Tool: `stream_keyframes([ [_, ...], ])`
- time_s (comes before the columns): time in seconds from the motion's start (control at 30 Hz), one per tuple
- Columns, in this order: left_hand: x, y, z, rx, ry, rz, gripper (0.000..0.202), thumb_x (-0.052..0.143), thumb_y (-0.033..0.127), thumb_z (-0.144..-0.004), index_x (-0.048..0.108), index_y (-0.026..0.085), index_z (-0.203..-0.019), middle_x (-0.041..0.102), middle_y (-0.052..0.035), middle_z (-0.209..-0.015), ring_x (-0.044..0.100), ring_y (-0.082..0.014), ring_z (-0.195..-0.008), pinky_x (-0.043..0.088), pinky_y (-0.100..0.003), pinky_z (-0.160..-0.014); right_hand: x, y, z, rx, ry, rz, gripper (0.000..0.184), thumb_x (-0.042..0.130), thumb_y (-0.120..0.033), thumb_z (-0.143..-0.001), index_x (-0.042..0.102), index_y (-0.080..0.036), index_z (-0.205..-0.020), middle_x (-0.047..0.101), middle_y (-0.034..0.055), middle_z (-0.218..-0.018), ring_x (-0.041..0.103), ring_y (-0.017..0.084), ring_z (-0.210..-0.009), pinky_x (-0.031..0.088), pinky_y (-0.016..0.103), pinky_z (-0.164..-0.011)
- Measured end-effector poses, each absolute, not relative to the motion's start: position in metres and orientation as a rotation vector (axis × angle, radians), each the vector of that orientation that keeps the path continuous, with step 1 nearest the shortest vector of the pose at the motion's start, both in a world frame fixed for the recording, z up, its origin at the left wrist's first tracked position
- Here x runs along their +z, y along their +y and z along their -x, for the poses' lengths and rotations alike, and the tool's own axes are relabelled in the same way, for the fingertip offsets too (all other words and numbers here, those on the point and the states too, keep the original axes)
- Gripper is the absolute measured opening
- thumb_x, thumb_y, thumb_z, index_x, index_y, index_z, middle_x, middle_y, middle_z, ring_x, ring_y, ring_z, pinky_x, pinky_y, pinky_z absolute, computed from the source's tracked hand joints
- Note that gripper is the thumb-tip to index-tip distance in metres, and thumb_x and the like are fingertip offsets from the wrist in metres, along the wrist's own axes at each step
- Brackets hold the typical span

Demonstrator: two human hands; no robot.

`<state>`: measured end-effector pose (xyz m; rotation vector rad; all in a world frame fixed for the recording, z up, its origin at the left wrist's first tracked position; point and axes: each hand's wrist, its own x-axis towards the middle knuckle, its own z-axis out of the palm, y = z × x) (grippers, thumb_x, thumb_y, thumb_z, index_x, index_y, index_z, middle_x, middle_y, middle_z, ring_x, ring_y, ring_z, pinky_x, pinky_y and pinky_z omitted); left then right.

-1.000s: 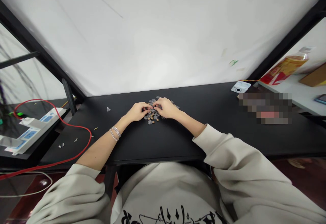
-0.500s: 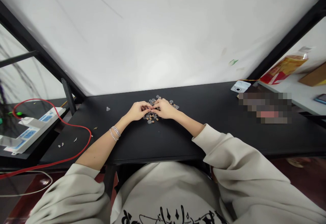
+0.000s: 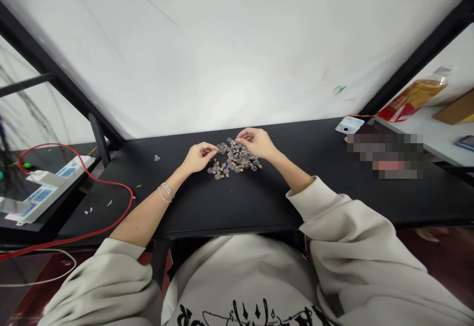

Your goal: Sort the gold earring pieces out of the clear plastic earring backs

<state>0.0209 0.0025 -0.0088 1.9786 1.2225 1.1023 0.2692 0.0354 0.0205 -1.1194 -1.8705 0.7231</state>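
The left hand [image 3: 199, 158] and right hand [image 3: 257, 143] have parted, both open and holding nothing, fingertips at the edges of a now-uncovered heap of tiny glass bulbs [image 3: 235, 159] with cork stoppers on the matte black table [image 3: 296, 202].

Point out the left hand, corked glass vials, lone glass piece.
Left hand [image 3: 198, 158]: head view, back of hand.
Corked glass vials [image 3: 236, 159]: head view, pile's middle.
Lone glass piece [image 3: 157, 158]: head view, its middle.

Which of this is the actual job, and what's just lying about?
Job: pile of small clear glass bulbs with tan stoppers, left hand, right hand.
Lying about: power strip, red cable, white camera, snack bag.
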Motion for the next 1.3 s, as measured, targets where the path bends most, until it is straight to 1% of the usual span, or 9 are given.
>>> stream_keyframes([
  [0.13,-0.008,0.001,-0.023,1.114,1.249,-1.948,0.029,0.069,0.042,-0.083,0.07,0.014,-0.088,0.072,-0.0068,-0.079,0.063,-0.0142,-0.065,0.05,-0.026,-0.062,0.022,0.04,-0.28,0.698,-1.798,1.115,0.022,0.066,-0.028,-0.083,0.074,-0.013,-0.097,0.075,0.0086,-0.086,0.068,0.017,-0.074,0.054,0.03,-0.072],
  [0.23,-0.006,-0.001,-0.025,1.128,1.207,-1.911,0.029,0.071,0.043,-0.081,0.067,0.015,-0.083,0.069,-0.0043,-0.072,0.06,-0.0126,-0.059,0.048,-0.025,-0.058,0.023,0.038,-0.283,0.698,-1.797,1.107,0.026,0.066,-0.034,-0.083,0.075,-0.013,-0.095,0.075,0.0088,-0.083,0.069,0.018,-0.074,0.054,0.03,-0.072],
  [0.43,-0.002,-0.007,-0.03,1.192,1.137,-1.883,0.03,0.078,0.041,-0.075,0.066,0.015,-0.082,0.07,-0.0046,-0.075,0.063,-0.0137,-0.063,0.05,-0.026,-0.061,0.029,0.028,-0.284,0.72,-1.846,1.027,0.03,0.069,-0.042,-0.081,0.076,-0.014,-0.091,0.074,0.0075,-0.08,0.067,0.015,-0.068,0.054,0.028,-0.069],
  [0.6,0.0,-0.01,-0.032,1.268,1.123,-1.918,0.03,0.083,0.039,-0.071,0.067,0.015,-0.079,0.069,-0.0034,-0.071,0.06,-0.0126,-0.06,0.048,-0.026,-0.059,0.028,0.027,-0.282,0.785,-1.811,0.989,0.034,0.07,-0.045,-0.08,0.075,-0.013,-0.091,0.073,0.008,-0.077,0.066,0.014,-0.065,0.053,0.027,-0.063],
  [0.73,0.002,-0.012,-0.034,1.318,1.108,-1.934,0.028,0.083,0.038,-0.071,0.069,0.016,-0.08,0.069,-0.0027,-0.07,0.058,-0.0112,-0.058,0.048,-0.025,-0.057,0.026,0.021,-0.274,0.964,-1.841,0.905,0.037,0.075,-0.046,-0.075,0.074,-0.013,-0.091,0.074,0.0084,-0.08,0.068,0.016,-0.069,0.055,0.027,-0.063],
  [0.87,0.002,-0.016,-0.041,1.352,1.101,-1.862,0.028,0.079,0.042,-0.076,0.071,0.016,-0.083,0.07,-0.0034,-0.071,0.061,-0.0124,-0.059,0.05,-0.025,-0.057,0.028,0.011,-0.266,1.1,-1.866,0.81,0.039,0.079,-0.045,-0.069,0.074,-0.013,-0.091,0.075,0.0086,-0.084,0.071,0.018,-0.076,0.058,0.03,-0.07],
  [1.0,0.003,-0.022,-0.048,1.367,1.059,-1.805,0.029,0.079,0.043,-0.076,0.071,0.015,-0.084,0.072,-0.005,-0.075,0.064,-0.0134,-0.061,0.052,-0.025,-0.058,0.029,0.005,-0.263,1.1,-1.894,0.8,0.036,0.08,-0.044,-0.069,0.075,-0.013,-0.088,0.074,0.008,-0.08,0.069,0.016,-0.071,0.056,0.027,-0.066],
  [1.17,0.006,-0.026,-0.051,1.362,1.046,-1.787,0.029,0.083,0.039,-0.072,0.072,0.014,-0.082,0.072,-0.0049,-0.071,0.061,-0.0121,-0.056,0.049,-0.024,-0.052,0.027,0.005,-0.263,1.084,-1.916,0.796,0.036,0.081,-0.044,-0.069,0.075,-0.013,-0.086,0.074,0.0082,-0.079,0.066,0.014,-0.067,0.053,0.025,-0.062],
  [1.3,0.004,-0.025,-0.05,1.366,1.04,-1.772,0.029,0.084,0.04,-0.07,0.072,0.014,-0.078,0.073,-0.0067,-0.072,0.064,-0.014,-0.058,0.051,-0.026,-0.055,0.025,0.006,-0.262,1.084,-1.91,0.793,0.037,0.081,-0.045,-0.069,0.076,-0.013,-0.086,0.074,0.0083,-0.079,0.065,0.014,-0.066,0.051,0.025,-0.061],
])
